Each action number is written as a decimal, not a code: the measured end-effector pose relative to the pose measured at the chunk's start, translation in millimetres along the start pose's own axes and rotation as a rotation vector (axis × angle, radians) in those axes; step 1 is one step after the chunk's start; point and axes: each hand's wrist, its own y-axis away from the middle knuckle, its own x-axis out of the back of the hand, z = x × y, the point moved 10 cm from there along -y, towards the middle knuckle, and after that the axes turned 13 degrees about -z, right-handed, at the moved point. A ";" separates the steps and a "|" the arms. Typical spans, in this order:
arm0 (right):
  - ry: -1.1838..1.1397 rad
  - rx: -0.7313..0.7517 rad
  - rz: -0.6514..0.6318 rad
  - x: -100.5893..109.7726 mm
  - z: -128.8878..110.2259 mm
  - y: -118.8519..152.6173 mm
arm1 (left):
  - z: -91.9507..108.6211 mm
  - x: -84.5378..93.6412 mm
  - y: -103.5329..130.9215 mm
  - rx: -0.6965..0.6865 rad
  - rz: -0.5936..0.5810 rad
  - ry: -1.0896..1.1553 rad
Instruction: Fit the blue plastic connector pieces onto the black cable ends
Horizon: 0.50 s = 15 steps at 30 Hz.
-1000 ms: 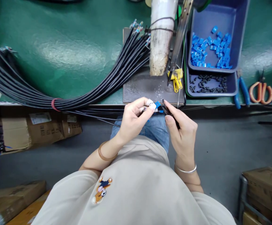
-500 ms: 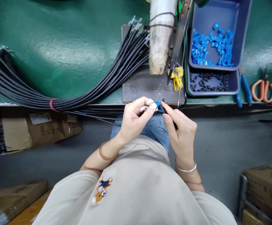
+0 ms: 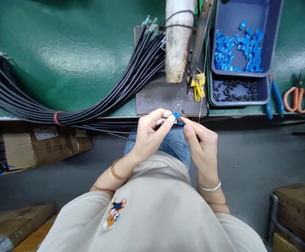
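Light over the green bench top is cool and moderately bright, its source out of view. A broad white glare lies beyond and left of the grip of the left hand; a fainter sheen appears far to its right. On both sides below the grip, the grey floor is dimmer, darkest near the bench edge. Detail in the gripped blue piece is soft; outermost cardboard boxes look stretched and slightly blurred

A beige shirt with an embroidered bear, blue jeans, white fingertip covers, brown bracelet, silver bangle.
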 end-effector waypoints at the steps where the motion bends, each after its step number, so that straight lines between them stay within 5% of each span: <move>1: -0.005 0.003 -0.004 0.2 0.3 -0.2 | 0.3 -0.3 0.0 -0.002 -0.002 0.003; 15: 0.196 0.124 -0.023 5.0 -15.5 0.8 | -4.3 -3.6 0.0 0.040 -0.042 0.086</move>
